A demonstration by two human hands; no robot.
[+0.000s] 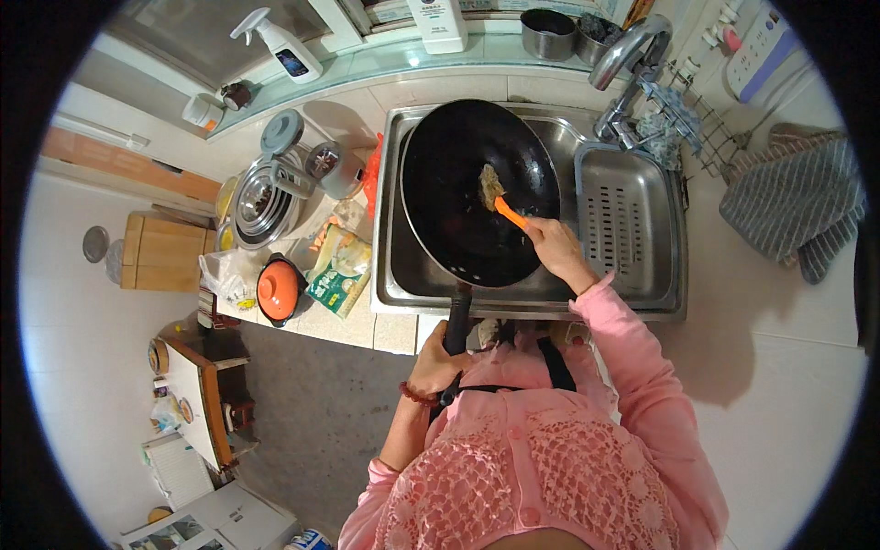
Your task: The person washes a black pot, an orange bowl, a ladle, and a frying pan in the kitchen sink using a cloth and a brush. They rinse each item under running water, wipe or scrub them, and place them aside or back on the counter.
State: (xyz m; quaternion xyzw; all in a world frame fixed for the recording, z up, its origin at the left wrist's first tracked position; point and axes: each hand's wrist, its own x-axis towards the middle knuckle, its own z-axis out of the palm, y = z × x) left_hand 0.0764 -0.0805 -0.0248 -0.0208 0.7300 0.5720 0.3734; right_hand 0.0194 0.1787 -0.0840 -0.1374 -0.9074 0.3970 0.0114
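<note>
A black wok (440, 179) rests over the left basin of the stainless steel sink (405, 302), its handle (459, 320) pointing toward my body. My left hand (440, 361) is wrapped around that handle. In my right hand (553, 247) is a scrubbing brush with an orange handle (510, 212). Its brownish, worn-looking head (490, 185) touches the wok's inner surface near the middle. A few wet highlights and small specks show on the black surface.
A chrome faucet (622, 89) rises behind the right basin, which holds a perforated drain tray (619, 220). Left of the sink are a food packet (337, 271), an orange-lidded pot (278, 289), a glass jar (335, 168) and stacked bowls (265, 199). Striped cloths (790, 192) lie at right.
</note>
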